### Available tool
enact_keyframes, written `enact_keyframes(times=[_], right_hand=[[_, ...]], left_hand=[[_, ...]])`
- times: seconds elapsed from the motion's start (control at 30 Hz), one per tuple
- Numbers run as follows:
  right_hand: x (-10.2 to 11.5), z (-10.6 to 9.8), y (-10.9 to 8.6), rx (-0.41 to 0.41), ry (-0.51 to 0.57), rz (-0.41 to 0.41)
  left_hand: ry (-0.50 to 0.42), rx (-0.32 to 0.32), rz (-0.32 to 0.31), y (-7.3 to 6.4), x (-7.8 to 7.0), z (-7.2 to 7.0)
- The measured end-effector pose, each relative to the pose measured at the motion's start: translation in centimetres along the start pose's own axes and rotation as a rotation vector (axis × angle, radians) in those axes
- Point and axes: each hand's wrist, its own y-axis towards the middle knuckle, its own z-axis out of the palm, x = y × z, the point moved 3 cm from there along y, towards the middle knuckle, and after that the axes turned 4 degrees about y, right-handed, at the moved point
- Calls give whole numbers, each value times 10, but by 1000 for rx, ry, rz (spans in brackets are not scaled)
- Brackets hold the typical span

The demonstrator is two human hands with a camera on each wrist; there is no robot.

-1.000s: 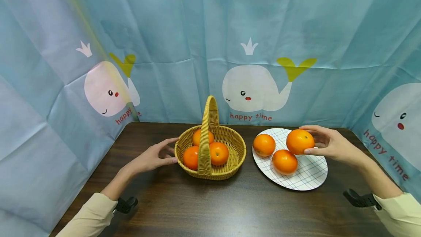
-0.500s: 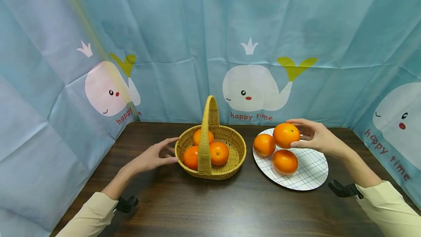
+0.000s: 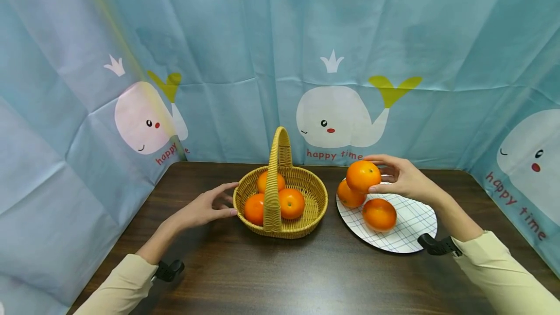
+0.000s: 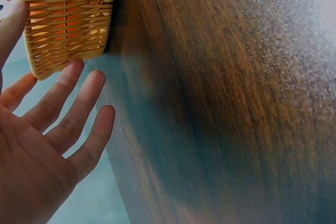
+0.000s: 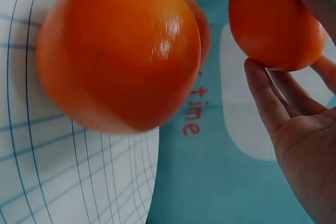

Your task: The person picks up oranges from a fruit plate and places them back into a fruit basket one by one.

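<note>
My right hand (image 3: 406,179) pinches an orange (image 3: 363,176) between thumb and fingers, raised over the far left part of a white checked plate (image 3: 415,222). In the right wrist view, the held orange (image 5: 275,19) hangs clear of the plate. Two more oranges rest on the plate: a near one (image 3: 379,215) and another (image 3: 350,195) partly hidden behind the held one. My left hand (image 3: 205,209) touches the left end of a yellow wicker basket (image 3: 317,203) with loosely extended fingers; the left wrist view shows thumb and fingertips against its woven side (image 4: 68,19). Three oranges (image 3: 291,203) sit inside.
The basket's tall arched handle (image 3: 274,179) stands upright across its middle. Basket and plate stand side by side on a dark wooden table (image 3: 280,276). A blue curtain (image 3: 236,62) with whale prints hangs behind and along both sides.
The right hand has carried its orange leftward and slightly up, from the plate's right part to over its left edge. The left hand and basket have stayed put.
</note>
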Motion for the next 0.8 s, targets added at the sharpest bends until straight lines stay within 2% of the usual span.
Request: enact_keyframes(times=[0.27, 0.53, 0.8], right_hand=[[2, 13, 11, 23, 17, -21], [4, 25, 21, 31, 33, -23], [11, 41, 37, 39, 75, -50]], left_hand=[[-10, 1, 16, -2, -4, -2], [5, 2, -4, -1, -2, -1], [-7, 5, 23, -3, -5, -1]])
